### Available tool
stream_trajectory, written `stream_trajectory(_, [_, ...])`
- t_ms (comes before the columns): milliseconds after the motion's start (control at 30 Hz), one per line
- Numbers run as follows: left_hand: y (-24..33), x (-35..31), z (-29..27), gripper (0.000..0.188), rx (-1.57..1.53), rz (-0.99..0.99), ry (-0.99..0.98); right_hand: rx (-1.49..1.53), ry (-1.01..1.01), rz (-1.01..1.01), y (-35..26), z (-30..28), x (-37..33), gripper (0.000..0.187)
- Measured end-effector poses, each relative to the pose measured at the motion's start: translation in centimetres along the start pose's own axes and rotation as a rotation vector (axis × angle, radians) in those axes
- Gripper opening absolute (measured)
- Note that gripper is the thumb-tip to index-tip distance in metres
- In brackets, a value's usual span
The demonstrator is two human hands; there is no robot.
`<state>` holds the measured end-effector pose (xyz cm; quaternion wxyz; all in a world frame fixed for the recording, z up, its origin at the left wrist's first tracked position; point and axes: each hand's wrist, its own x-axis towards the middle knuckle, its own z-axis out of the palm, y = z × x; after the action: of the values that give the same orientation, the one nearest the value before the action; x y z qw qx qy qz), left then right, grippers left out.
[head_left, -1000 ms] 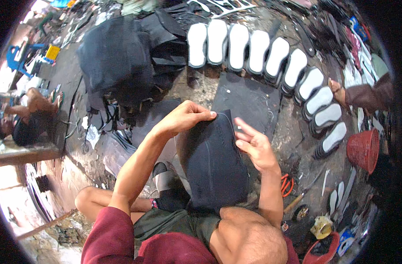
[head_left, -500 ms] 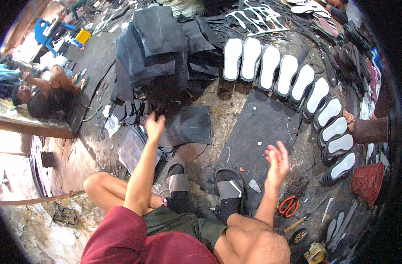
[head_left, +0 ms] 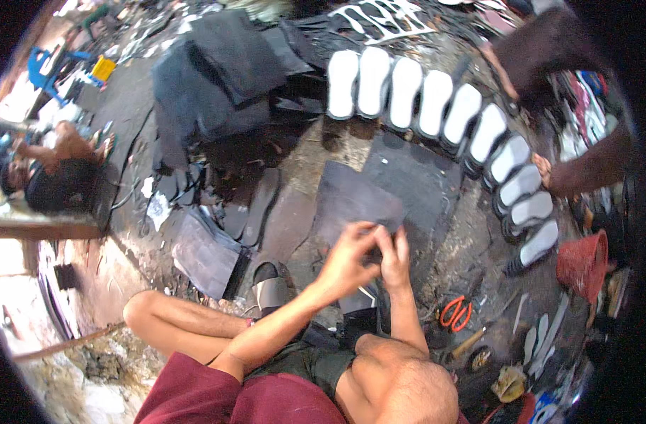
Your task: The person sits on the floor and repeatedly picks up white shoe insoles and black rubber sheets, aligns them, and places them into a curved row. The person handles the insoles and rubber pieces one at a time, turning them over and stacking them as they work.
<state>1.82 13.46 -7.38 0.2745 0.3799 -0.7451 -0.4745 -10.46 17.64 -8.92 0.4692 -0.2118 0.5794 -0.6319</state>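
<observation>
A dark grey flat sheet [head_left: 351, 194] reaches out in front of me, over a larger dark board [head_left: 415, 180] on the ground. My left hand [head_left: 351, 260] pinches the sheet's near edge, thumb and fingers bent together. Beside it, my right hand [head_left: 395, 260] has its fingers at the near right corner of the same sheet, closed on the edge; motion blurs both sets of fingertips. Farther left stands a pile of black sheets [head_left: 220, 71]. White-topped sole shapes [head_left: 406, 92] lie in a curved row beyond the board, on dark layers.
Orange-handled scissors [head_left: 455, 313] lie right of my knee. A red basket [head_left: 582, 265] stands at the far right, near another person's sleeve [head_left: 591, 166]. Loose dark sheets [head_left: 206, 251] lie on the left. Someone sits farther off at left [head_left: 61, 169].
My left hand has come from the pile toward the middle, bringing a dark sheet. My right hand has moved left to meet it. The view has shifted slightly; another dark sleeve shows at upper right.
</observation>
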Motion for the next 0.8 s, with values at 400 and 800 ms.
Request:
stream_trajectory(400, [-10.4, 0.6, 2.0, 0.044, 0.319, -0.159, -0.031, -0.725, 0.862, -0.163, 0.7, -27.0, 2.7, 0.048])
stream_trajectory(800, [-6.9, 1.5, 7.4, 0.047, 0.259, 0.007, -0.149, -1.688, 0.421, 0.102, -10.3, -35.6, 12.3, 0.102])
